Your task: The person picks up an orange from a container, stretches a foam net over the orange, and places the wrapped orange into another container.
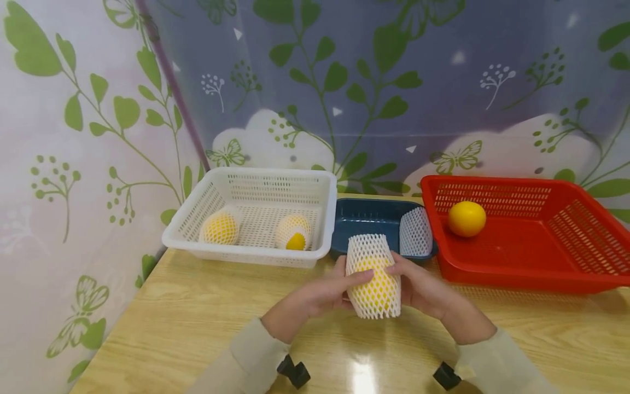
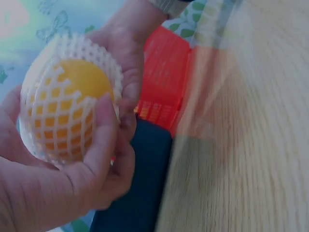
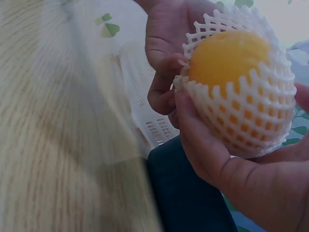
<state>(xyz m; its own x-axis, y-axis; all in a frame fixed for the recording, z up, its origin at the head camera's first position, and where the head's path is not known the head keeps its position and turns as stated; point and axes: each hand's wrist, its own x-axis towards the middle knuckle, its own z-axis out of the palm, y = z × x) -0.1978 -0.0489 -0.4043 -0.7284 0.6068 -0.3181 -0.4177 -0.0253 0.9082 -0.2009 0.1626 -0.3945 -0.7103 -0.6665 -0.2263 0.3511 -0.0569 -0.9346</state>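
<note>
Above the table, in front of the baskets, both hands hold an orange (image 3: pixel 227 55) in a white foam net sleeve (image 1: pixel 366 245). My left hand (image 1: pixel 325 293) grips its left side, thumb across the front. On the opposite side my right hand (image 1: pixel 425 287) grips it, thumb on the mesh. The net surrounds the fruit, and its loose end stands above the fruit in the head view. In both wrist views, bare orange skin shows through the net's open end. Fingers behind the fruit are partly hidden in the head view.
A white basket (image 1: pixel 246 254) at left holds two netted oranges (image 1: pixel 220 229). Behind the hands, a dark blue tray (image 1: pixel 369 219) contains a white foam net (image 1: pixel 415 232). The red basket (image 1: pixel 521 282) at right holds a bare orange (image 1: pixel 466 219). A patterned curtain (image 1: pixel 305 82) hangs behind.
</note>
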